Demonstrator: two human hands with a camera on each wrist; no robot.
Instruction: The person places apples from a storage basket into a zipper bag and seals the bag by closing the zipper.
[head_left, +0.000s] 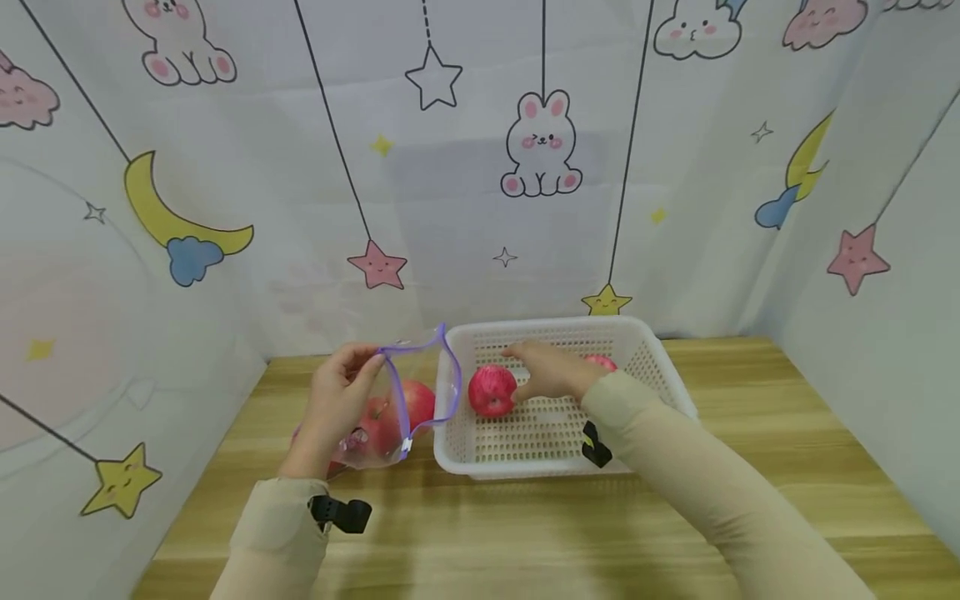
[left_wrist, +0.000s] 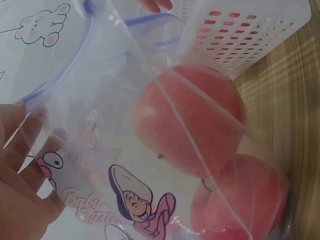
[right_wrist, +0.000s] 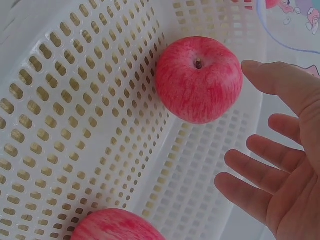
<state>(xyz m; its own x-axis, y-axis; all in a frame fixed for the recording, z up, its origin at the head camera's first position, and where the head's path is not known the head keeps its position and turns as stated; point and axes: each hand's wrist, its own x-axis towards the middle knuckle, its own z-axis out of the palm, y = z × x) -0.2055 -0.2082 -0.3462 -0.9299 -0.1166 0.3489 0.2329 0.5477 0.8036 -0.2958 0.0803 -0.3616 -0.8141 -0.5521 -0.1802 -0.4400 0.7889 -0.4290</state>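
My left hand [head_left: 336,402] pinches the rim of a clear zipper bag [head_left: 402,400] with a purple edge and printed cartoon figures. The bag's mouth is spread open toward the basket. Red apples [left_wrist: 192,117] rest inside it on the table. Over the white perforated basket [head_left: 459,454], my right hand [head_left: 551,369] reaches with fingers extended and apart. Its thumb is close by a red apple [right_wrist: 198,82] at the basket's left end; whether it touches cannot be told. Another apple [head_left: 602,362] sits farther right in the basket, partly hidden by the right arm.
The basket stands on a wood-grain table [head_left: 525,533], right beside the bag. A pale curtain [head_left: 465,183] printed with bunnies, stars and moons hangs behind the table and along both sides. Black straps [head_left: 341,512] with small devices sit on both wrists.
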